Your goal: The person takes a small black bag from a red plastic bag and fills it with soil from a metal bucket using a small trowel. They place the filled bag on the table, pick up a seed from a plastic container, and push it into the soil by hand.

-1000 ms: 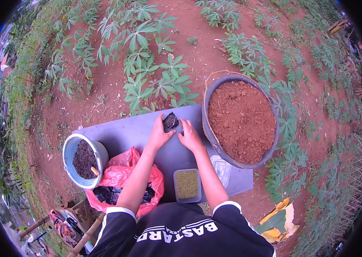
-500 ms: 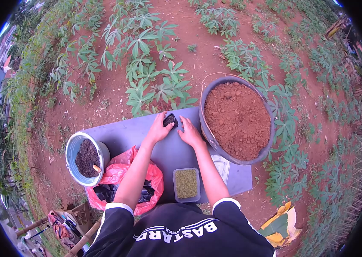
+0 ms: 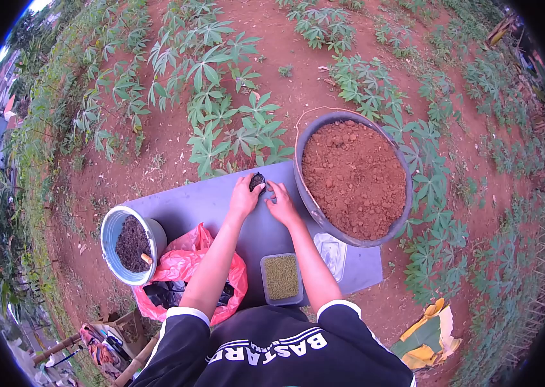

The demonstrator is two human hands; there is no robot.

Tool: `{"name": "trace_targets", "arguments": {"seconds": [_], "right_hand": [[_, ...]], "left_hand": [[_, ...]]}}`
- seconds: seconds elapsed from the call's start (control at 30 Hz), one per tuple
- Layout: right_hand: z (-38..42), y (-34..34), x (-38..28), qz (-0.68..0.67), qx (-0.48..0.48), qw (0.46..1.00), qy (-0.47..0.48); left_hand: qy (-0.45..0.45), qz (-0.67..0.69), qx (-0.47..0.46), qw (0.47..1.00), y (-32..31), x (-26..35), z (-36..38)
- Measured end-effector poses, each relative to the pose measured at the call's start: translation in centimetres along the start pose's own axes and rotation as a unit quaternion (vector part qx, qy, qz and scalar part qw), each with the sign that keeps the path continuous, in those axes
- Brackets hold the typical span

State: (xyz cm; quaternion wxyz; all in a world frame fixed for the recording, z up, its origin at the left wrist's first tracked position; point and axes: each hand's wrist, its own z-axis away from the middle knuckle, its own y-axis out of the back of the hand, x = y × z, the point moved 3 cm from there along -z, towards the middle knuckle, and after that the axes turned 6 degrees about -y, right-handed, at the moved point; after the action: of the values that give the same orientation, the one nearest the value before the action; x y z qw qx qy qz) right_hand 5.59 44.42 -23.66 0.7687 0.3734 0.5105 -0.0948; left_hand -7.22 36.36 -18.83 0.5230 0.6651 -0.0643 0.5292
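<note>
A small black planting bag [image 3: 257,180] filled with dark soil stands near the far edge of the grey table [image 3: 204,200]. My left hand [image 3: 244,197] is closed around its left side, thumb near the rim. On the other side, my right hand [image 3: 281,204] has its fingers bent in against the bag. Between my forearms and close to my body sits a clear plastic tub of small green seeds [image 3: 282,276]. Beneath my left forearm lies a pink plastic bag [image 3: 237,274] with black plastic inside.
At the left, a light blue bucket [image 3: 108,242] holds dark soil and an orange-tipped handle. A large dark bucket [image 3: 300,171] of reddish soil [image 3: 353,177] stands at the right, beside a clear plastic lid [image 3: 331,255]. Leafy plants [image 3: 208,145] grow beyond the table.
My right hand has come in from slightly apart to the planting bag's right side. My left hand still grips the bag. The camera view has shifted a little.
</note>
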Motion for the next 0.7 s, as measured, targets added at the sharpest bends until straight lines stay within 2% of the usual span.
{"name": "trace_targets", "arguments": {"seconds": [0.2,0.37,0.7], "right_hand": [[-0.5,-0.6,1.2,-0.021,0.029,0.999,0.022],[-0.3,-0.7,1.2,-0.069,0.027,0.997,0.010],[-0.4,-0.9,1.3,-0.048,0.034,0.998,0.020]], "left_hand": [[0.011,-0.006,0.014,1.000,-0.1,0.8,-0.1],[0.077,0.007,0.033,0.996,-0.4,1.1,-0.6],[0.010,-0.007,0.076,0.997,-1.6,1.6,0.4]]}}
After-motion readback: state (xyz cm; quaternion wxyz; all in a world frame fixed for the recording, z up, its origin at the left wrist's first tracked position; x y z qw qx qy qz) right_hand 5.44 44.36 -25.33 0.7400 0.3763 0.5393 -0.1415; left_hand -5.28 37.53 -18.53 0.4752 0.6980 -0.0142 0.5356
